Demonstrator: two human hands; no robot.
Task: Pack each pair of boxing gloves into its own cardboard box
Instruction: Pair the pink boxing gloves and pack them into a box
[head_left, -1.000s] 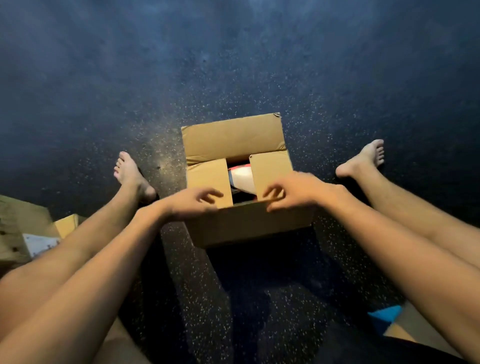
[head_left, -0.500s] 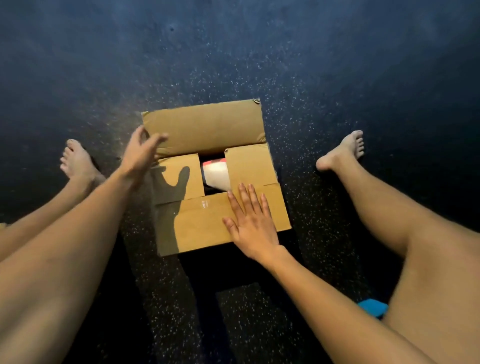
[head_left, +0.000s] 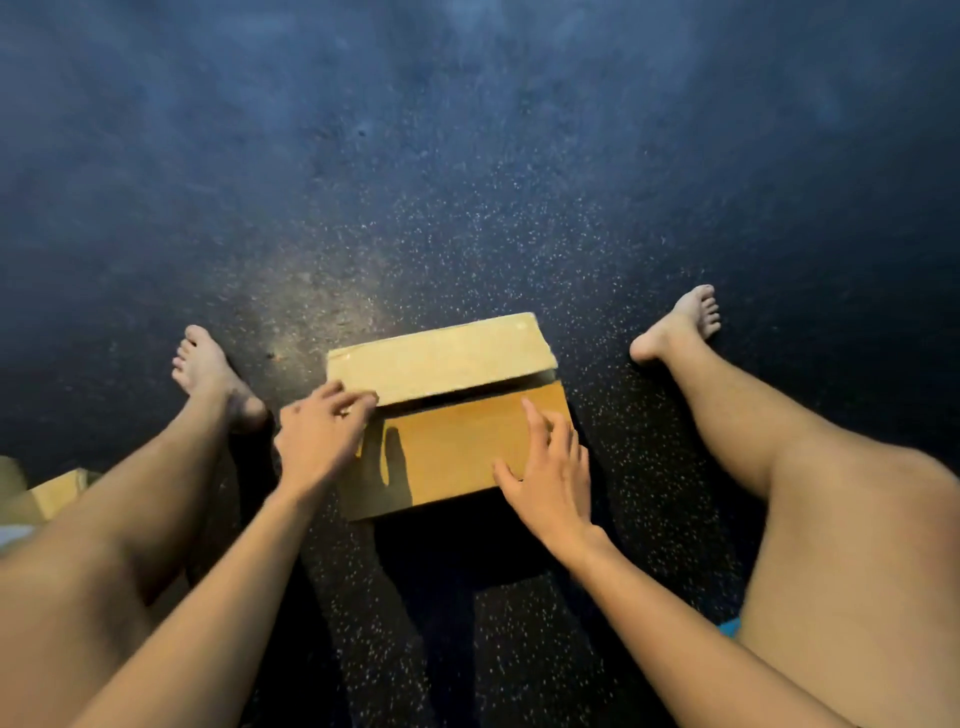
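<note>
Cardboard box (head_left: 457, 457): my left hand (head_left: 317, 441) pinches its far flap (head_left: 441, 364); my open right hand (head_left: 550, 483) flattens its near flap (head_left: 457, 441).

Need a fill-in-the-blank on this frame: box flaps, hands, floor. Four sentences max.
1. The box sits on the dark speckled floor between the person's bare ____.
2. The right hand lies flat on the ____ flap.
3. The left hand holds the far flap by its ____ corner.
4. Between the two flaps a dark ____ is left, so the box is not fully shut.

Missing: legs; near; left; gap
</note>
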